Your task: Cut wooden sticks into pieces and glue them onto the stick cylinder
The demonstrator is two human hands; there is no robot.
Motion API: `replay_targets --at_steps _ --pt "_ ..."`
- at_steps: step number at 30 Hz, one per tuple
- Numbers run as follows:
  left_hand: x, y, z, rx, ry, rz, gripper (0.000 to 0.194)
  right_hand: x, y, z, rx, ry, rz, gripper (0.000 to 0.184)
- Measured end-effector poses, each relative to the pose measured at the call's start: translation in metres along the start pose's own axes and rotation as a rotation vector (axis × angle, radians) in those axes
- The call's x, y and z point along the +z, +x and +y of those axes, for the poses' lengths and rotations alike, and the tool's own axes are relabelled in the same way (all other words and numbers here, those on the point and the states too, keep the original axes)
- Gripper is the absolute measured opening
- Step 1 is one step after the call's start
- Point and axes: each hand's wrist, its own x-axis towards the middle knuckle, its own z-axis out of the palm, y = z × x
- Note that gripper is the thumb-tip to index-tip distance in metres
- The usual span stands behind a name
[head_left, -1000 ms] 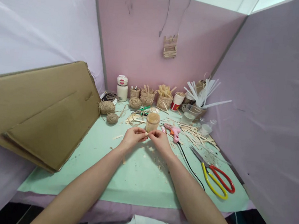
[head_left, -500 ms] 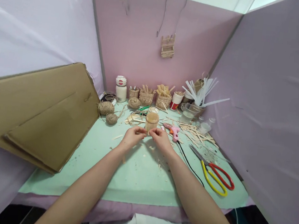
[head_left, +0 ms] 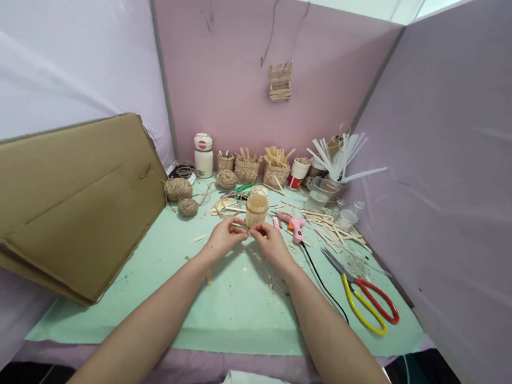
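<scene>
Both hands meet near the middle of the table, just in front of a small round wooden cup (head_left: pixel 256 209) that stands upright. My left hand (head_left: pixel 226 238) is closed in a pinch at the cup's front left. My right hand (head_left: pixel 271 243) pinches close beside it, fingertips almost touching the left ones. Whatever lies between the fingertips is too small to make out. A pink glue gun (head_left: pixel 296 227) rests to the right of the cup, its black cord running toward me.
Large scissors (head_left: pixel 356 290) with red and yellow handles lie at the right. Cardboard (head_left: pixel 69 208) leans at the left. Twine balls (head_left: pixel 178 189), baskets of sticks (head_left: pixel 247 169) and a white jar (head_left: pixel 203 160) stand behind. Loose wooden strips (head_left: pixel 335 229) are scattered at right.
The whole view has shifted slightly, so things sit a little lower and further left. Both hands stay pinched together in front of the cup, with little other movement.
</scene>
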Motion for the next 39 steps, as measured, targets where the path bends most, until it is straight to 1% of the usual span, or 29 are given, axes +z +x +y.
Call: replay_targets --at_steps 3,5,7,11,16,18,19,22,24,28,31,33,35,37,39 --pt "0.004 -0.001 0.0 -0.034 0.03 -0.023 0.02 0.001 -0.001 0.003 -0.021 -0.021 -0.017 0.012" --pt "0.005 -0.002 0.0 -0.065 0.033 -0.023 0.016 0.001 -0.001 0.004 -0.022 -0.024 -0.024 0.012" --pt "0.005 -0.003 0.002 -0.087 0.018 -0.023 0.015 0.002 -0.001 0.004 -0.015 -0.019 -0.026 0.012" --pt "0.005 -0.003 0.003 -0.067 -0.001 0.014 0.014 0.002 0.0 0.004 0.017 0.019 -0.029 0.014" --pt "0.003 0.0 0.001 -0.063 -0.038 0.053 0.016 0.001 0.001 0.005 0.041 0.058 0.008 0.018" --pt "0.002 0.0 0.001 -0.085 -0.128 0.056 0.014 0.001 0.0 0.004 0.043 0.066 0.01 0.018" --pt "0.001 0.0 0.001 -0.114 -0.21 0.051 0.013 0.001 -0.001 0.003 0.041 0.069 0.006 0.019" --pt "0.001 0.001 0.002 -0.279 -0.577 0.025 0.009 0.005 -0.004 -0.003 0.018 0.074 -0.016 0.02" --pt "0.002 0.002 0.001 -0.371 -0.745 0.017 0.006 0.01 -0.006 -0.008 -0.013 0.066 -0.018 0.02" --pt "0.006 0.005 -0.004 -0.418 -0.813 0.04 0.014 0.019 -0.011 -0.015 -0.085 -0.003 0.021 0.014" --pt "0.008 0.006 -0.005 -0.435 -0.85 0.047 0.018 0.022 -0.014 -0.019 -0.142 -0.059 0.018 0.012" --pt "0.007 0.005 -0.004 -0.442 -0.872 0.042 0.019 0.017 -0.015 -0.021 -0.167 -0.109 0.024 0.014" --pt "0.006 0.003 -0.001 -0.462 -0.885 0.04 0.016 0.002 -0.013 -0.022 -0.124 -0.234 0.073 0.015" --pt "0.004 0.002 0.001 -0.49 -0.886 0.053 0.013 -0.024 -0.009 -0.02 -0.006 -0.402 0.162 0.017" --pt "0.003 0.002 0.004 -0.506 -0.884 0.073 0.01 -0.058 -0.003 -0.015 0.087 -0.486 0.224 0.02"
